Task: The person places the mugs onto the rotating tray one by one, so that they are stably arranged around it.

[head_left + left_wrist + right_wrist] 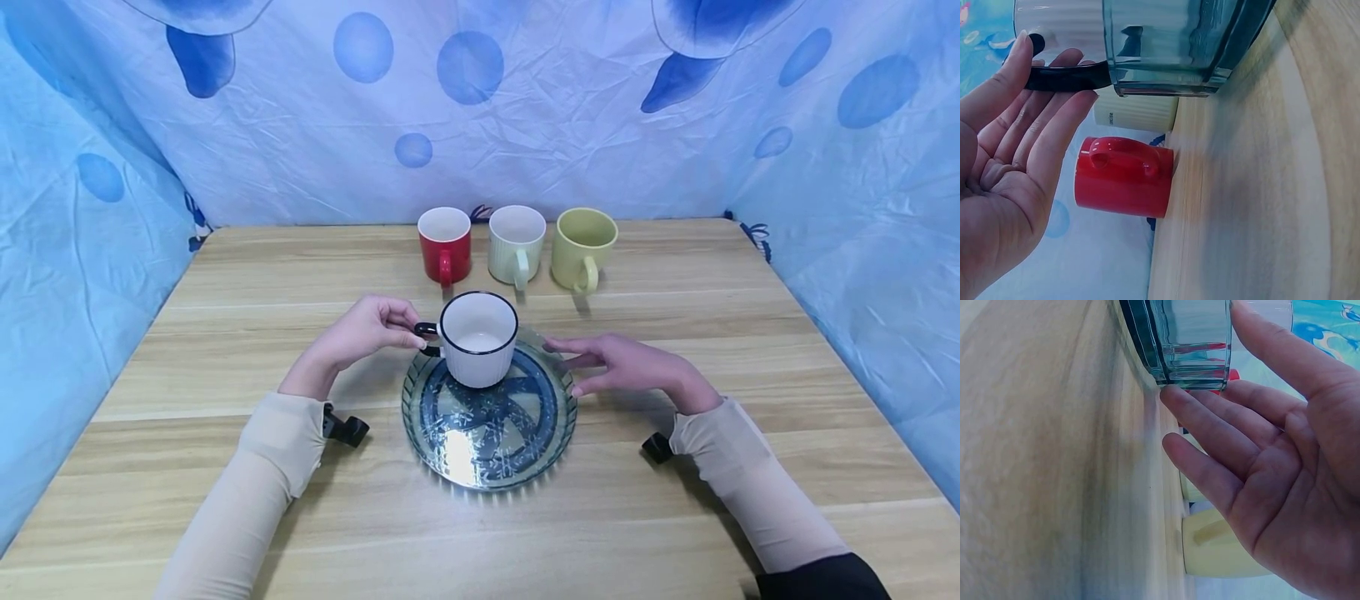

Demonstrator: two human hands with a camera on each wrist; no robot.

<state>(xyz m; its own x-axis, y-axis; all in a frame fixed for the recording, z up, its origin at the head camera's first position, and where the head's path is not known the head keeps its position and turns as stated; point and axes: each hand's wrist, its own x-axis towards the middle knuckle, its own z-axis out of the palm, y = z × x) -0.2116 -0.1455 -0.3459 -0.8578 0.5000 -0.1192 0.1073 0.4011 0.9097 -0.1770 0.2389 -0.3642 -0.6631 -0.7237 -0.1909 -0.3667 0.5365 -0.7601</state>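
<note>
A white mug (480, 343) with a black rim is upright over the back part of a round clear glass dish (491, 479), which has a dark blue pattern on its base. My left hand (367, 332) pinches the mug's black handle (1072, 77) from the left, thumb on one side and fingertips on the other. On the far side, my right hand (633, 364) has its fingers stretched out to the dish's ribbed wall (1197, 365), fingertips right at the glass. Nothing is gripped in that hand.
Behind the dish stand three mugs in a row: a red one (446, 254), a pale green one (510, 250) and a yellow-green one (573, 250). The wooden table (480, 554) ends at a blue patterned cloth (315, 158) at the back and sides.
</note>
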